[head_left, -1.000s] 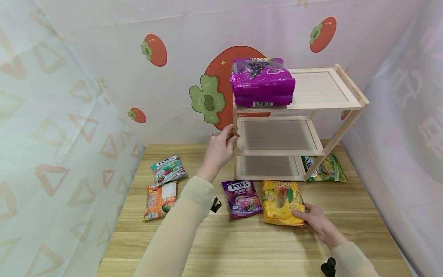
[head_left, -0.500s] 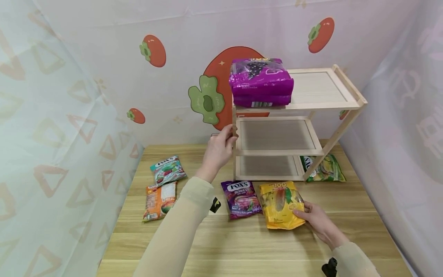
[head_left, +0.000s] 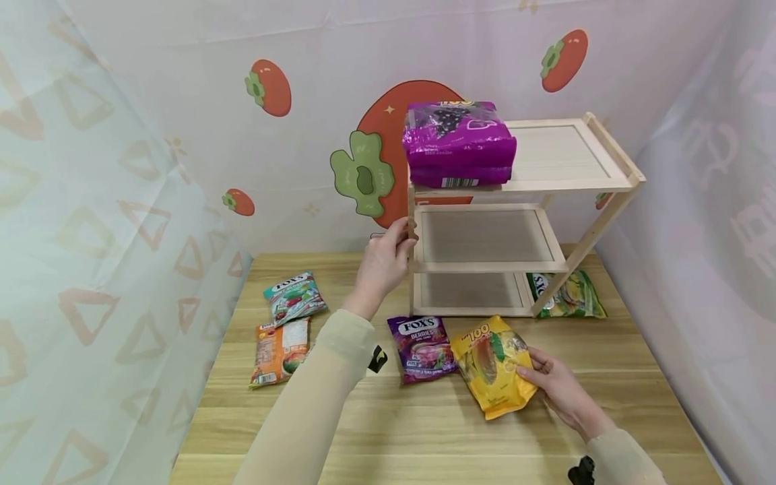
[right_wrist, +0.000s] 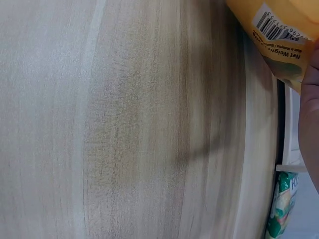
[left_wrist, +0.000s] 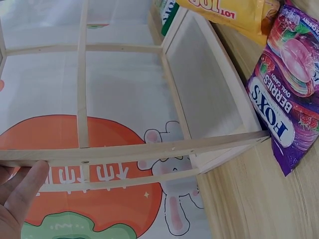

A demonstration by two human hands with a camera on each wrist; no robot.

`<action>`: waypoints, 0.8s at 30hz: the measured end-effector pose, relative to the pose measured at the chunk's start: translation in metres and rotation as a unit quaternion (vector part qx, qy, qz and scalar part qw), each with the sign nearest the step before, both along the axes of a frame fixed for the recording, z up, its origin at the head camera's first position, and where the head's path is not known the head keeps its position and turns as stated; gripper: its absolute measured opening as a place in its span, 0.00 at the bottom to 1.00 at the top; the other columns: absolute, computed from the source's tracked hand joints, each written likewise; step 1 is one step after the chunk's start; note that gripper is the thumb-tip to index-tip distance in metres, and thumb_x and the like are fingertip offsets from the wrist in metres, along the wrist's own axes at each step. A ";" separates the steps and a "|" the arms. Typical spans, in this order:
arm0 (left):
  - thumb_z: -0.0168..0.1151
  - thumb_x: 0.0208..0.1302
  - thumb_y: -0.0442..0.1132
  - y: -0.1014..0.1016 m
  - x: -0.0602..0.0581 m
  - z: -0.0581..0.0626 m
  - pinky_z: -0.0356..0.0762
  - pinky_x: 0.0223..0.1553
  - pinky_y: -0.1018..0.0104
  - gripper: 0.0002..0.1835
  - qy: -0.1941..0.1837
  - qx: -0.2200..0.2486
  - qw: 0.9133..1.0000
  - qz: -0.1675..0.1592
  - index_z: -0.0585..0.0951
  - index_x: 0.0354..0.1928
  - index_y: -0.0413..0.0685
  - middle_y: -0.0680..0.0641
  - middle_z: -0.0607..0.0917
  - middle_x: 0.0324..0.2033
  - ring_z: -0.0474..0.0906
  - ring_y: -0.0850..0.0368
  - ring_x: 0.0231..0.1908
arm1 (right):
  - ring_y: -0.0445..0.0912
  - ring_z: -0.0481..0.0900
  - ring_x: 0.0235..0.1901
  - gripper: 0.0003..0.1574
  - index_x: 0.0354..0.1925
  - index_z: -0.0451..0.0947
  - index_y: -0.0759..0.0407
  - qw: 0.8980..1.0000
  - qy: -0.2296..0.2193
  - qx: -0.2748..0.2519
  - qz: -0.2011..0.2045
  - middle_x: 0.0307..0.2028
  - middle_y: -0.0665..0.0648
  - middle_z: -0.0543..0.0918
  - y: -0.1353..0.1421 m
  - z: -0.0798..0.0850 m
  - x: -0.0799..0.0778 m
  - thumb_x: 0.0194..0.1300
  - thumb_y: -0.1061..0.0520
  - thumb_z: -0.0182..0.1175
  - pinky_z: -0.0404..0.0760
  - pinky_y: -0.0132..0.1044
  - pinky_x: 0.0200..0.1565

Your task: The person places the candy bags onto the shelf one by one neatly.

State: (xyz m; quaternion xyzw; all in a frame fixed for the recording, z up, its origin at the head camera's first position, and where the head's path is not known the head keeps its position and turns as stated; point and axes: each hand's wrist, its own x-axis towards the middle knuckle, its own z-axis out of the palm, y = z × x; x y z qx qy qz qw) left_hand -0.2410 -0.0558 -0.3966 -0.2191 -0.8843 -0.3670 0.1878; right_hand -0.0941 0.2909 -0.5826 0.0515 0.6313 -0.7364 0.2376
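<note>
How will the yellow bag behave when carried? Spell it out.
The yellow bag would probably flex, since it looks made of thin, soft film. It may sag away from the right hand, which grips it by one side. Its broad, flattish shape should make rolling unlikely.

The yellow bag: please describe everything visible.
The yellow bag looks like glossy plastic, bulging, with "100" and a mango printed on its front and a barcode on another face. It is turned askew before the shelf, beside the purple Fox's bag. The right hand pinches its right edge; contact with the table is unclear.
</note>
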 end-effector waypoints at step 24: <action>0.60 0.75 0.36 0.001 0.000 -0.001 0.83 0.56 0.53 0.15 -0.008 0.015 1.000 -0.003 0.77 0.60 0.40 0.40 0.89 0.49 0.87 0.46 0.49 | 0.46 0.84 0.54 0.31 0.76 0.60 0.62 0.992 0.070 -0.106 0.004 0.57 0.50 0.83 -0.002 0.023 0.007 0.80 0.65 0.49 0.84 0.38 0.54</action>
